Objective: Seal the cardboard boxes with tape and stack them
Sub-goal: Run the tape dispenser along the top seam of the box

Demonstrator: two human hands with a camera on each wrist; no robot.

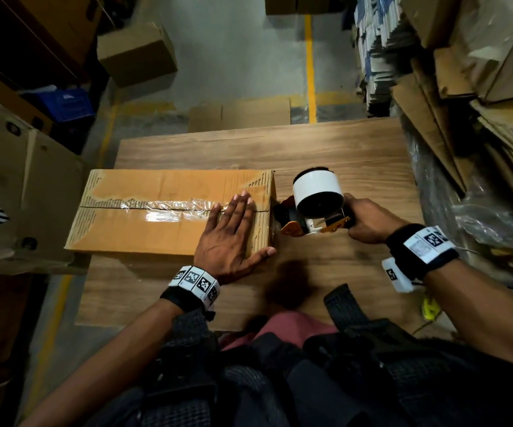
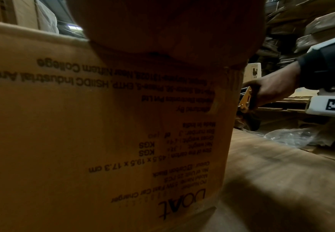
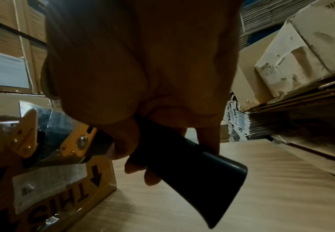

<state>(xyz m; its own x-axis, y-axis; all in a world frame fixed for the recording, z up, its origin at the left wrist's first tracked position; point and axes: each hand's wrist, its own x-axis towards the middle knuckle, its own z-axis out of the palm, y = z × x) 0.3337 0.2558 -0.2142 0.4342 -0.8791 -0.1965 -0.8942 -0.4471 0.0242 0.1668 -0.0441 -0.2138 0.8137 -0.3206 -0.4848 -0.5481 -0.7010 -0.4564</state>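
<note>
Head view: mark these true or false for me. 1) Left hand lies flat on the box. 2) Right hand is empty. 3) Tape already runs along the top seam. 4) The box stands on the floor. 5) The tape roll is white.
1) True: the left hand lies flat on the box.
2) False: the right hand grips the tape dispenser at the box's right end.
3) True: clear tape covers the seam.
4) False: it stands on the wooden table.
5) True: the tape roll is white.
</note>
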